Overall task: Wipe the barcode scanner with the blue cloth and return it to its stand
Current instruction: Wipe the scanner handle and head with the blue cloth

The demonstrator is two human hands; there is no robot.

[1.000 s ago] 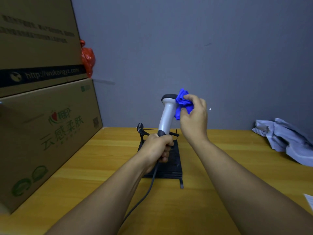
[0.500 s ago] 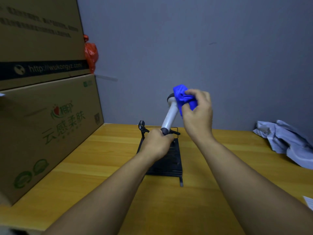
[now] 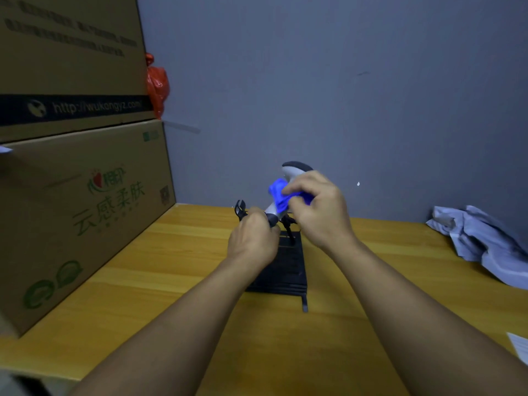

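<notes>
My left hand grips the bottom of the handle of a white and dark grey barcode scanner, which is tilted with its head up and to the right. The blue cloth is bunched around the scanner's handle, just below the head, and my right hand is closed on it. Beneath both hands the black stand rests on the wooden table, its clip sticking up at the back left. The scanner's cable is hidden behind my left arm.
Two stacked cardboard boxes fill the left side, with a red plastic bag behind them. A crumpled grey cloth lies at the right on the table. A paper corner shows at the right edge. A grey wall stands behind.
My right hand has slid the blue cloth down from the scanner's head to its handle. The head is now uncovered, and the scanner has tilted further to the right.
</notes>
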